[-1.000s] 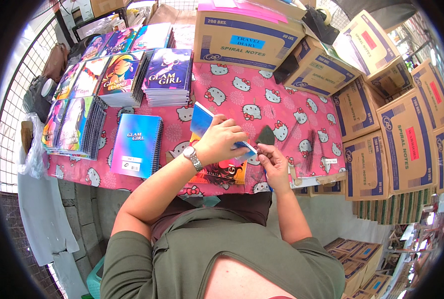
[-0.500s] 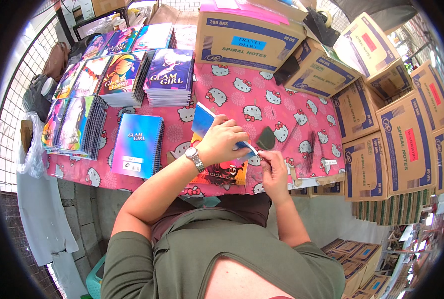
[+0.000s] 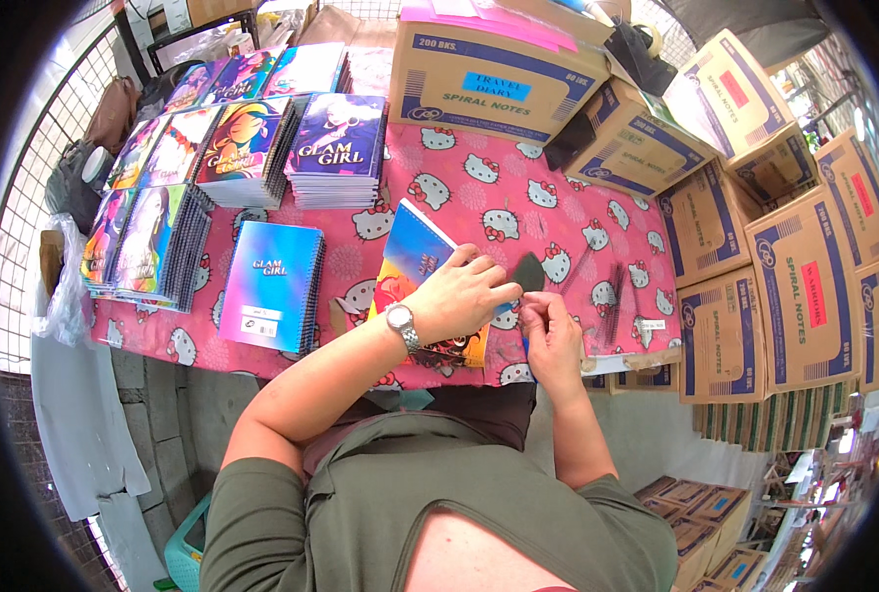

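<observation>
A blue-covered notebook (image 3: 415, 243) lies tilted at the table's near edge, partly under my left hand (image 3: 467, 294). My left fingers are closed at its right-hand edge. Orange and dark cover art (image 3: 464, 347) shows below that hand; whether it belongs to the same notebook I cannot tell. Just to the right, my right hand (image 3: 552, 337) is pinched close to the left fingertips. A bit of blue shows by the right palm, but what those fingers hold is hidden. A dark green flat piece (image 3: 529, 272) lies just beyond both hands.
A blue-pink spiral notebook (image 3: 274, 286) lies to the left. Stacked spiral notebooks (image 3: 336, 148) fill the far left. Thin dark spiral wires (image 3: 614, 301) rest at the right. Cardboard boxes (image 3: 499, 84) line the back and right side. A pink patterned cloth (image 3: 439, 148) covers the table.
The blue cover, raised and bent before, now lies flatter with more of it showing. My left hand has moved right and slightly down, and my right hand has shifted slightly right.
</observation>
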Demonstrator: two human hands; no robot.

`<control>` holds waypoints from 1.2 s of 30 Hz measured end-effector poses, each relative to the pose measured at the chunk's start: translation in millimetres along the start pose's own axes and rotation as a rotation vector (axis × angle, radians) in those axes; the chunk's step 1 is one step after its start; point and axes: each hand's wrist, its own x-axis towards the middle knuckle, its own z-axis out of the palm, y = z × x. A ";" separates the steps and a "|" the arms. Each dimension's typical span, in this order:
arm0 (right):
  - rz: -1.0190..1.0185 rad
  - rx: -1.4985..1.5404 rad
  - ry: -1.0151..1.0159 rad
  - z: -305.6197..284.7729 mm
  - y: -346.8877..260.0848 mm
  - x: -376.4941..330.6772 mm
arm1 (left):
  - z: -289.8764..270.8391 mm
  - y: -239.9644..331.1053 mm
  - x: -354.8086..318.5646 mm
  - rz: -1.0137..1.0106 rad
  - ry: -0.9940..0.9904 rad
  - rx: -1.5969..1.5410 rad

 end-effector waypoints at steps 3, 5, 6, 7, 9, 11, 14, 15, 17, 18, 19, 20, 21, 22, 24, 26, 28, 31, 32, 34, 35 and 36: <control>0.111 0.064 -0.007 0.2 -17.6 -0.8 | -2.4 1.2 -1.3 -0.009 -0.037 -0.015; -0.137 -0.162 0.042 0.4 -17.9 -1.3 | -3.2 0.2 -2.6 -0.002 -0.026 -0.022; -0.261 -0.275 0.066 0.6 -17.7 -1.8 | -3.6 0.1 -3.2 0.001 -0.021 -0.025; -0.180 -0.183 0.043 1.4 -14.2 -2.5 | -4.0 0.6 -3.9 -0.010 -0.025 -0.029; -0.018 -0.003 0.002 2.9 -7.3 -3.3 | -5.4 1.6 -3.8 -0.026 -0.033 -0.038; 0.035 0.017 -0.025 1.7 -10.2 -4.2 | -6.4 1.9 -4.5 -0.037 -0.031 -0.050; -0.083 -0.105 -0.023 1.2 -21.0 -1.6 | -6.2 0.9 -6.4 -0.070 -0.019 -0.113; -0.154 -0.173 -0.015 1.8 -23.3 -0.3 | -5.0 0.7 -6.6 -0.082 -0.013 -0.144; -0.092 -0.115 -0.002 7.9 -20.4 3.1 | -1.7 0.3 -4.8 -0.104 -0.008 -0.144; -0.062 -0.085 0.004 10.7 -16.8 3.8 | -0.1 -0.2 -4.3 -0.115 -0.007 -0.143; -0.084 -0.132 -0.010 11.9 -10.2 2.0 | 2.0 -0.4 -4.9 -0.108 0.009 -0.147; -0.109 -0.174 -0.026 13.9 -7.3 1.5 | 2.8 -1.0 -6.2 -0.103 0.023 -0.147; -0.133 -0.217 -0.041 15.1 -5.5 1.0 | 3.6 -1.3 -7.8 -0.099 0.038 -0.148; -0.121 -0.208 -0.033 14.2 -5.5 -1.3 | 4.3 -1.3 -9.7 -0.103 0.049 -0.136; -0.091 -0.189 -0.015 9.8 -27.8 -1.0 | 1.6 1.4 -11.8 -0.109 0.067 -0.115; -0.082 -0.089 -0.055 3.5 -20.6 -0.2 | -2.2 5.9 -12.3 -0.092 0.046 -0.055; -0.008 0.015 -0.106 -0.2 -11.5 -0.8 | -3.1 8.6 -11.8 -0.085 0.033 -0.021; 0.000 -0.110 -0.143 1.2 -17.7 -2.5 | -5.3 8.6 -12.7 -0.086 0.011 -0.013; -0.069 -0.131 -0.124 -0.1 -19.8 -2.0 | -8.6 9.5 -13.2 -0.084 0.000 -0.018; -0.209 -0.172 -0.089 -1.9 -22.7 -0.2 | -13.1 8.1 -14.8 -0.071 -0.013 -0.032; -0.079 0.026 -0.198 -4.3 -18.0 5.1 | -15.6 6.8 -15.6 -0.057 -0.014 -0.038; 0.057 0.225 -0.307 -8.5 -6.5 13.6 | -17.2 6.9 -17.9 -0.044 -0.020 -0.047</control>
